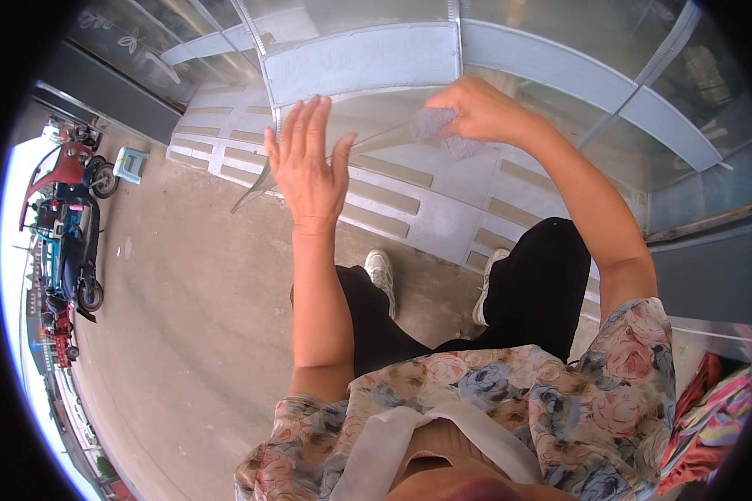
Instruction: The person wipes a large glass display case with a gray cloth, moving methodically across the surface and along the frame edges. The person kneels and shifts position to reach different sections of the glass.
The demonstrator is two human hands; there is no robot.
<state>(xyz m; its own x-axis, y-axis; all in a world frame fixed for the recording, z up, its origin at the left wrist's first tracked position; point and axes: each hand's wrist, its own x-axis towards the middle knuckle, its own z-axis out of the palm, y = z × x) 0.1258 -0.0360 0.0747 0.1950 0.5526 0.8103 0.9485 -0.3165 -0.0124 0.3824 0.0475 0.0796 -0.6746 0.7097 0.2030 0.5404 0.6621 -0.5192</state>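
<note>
My right hand [485, 113] grips a bunched grey cloth [435, 124], part of which hangs below the fingers. It is close to a clear door panel [376, 113] with a pale blue band [363, 59] across it. To the left, my left hand [308, 166] is raised with its back towards me and its fingers apart. It holds nothing and overlaps the panel's lower left side; whether the palm touches the panel I cannot tell. A clear edge of the panel slants down to a corner [244, 199] beside my left wrist.
Pale floor tiles with tan strips [382, 191] border the concrete ground [182, 300]. A light blue plastic stool [130, 165] and parked three-wheeled vehicles [69, 219] stand at the left. Striped and red fabric [708, 419] lies at the lower right. Further framed panels [551, 62] extend rightward.
</note>
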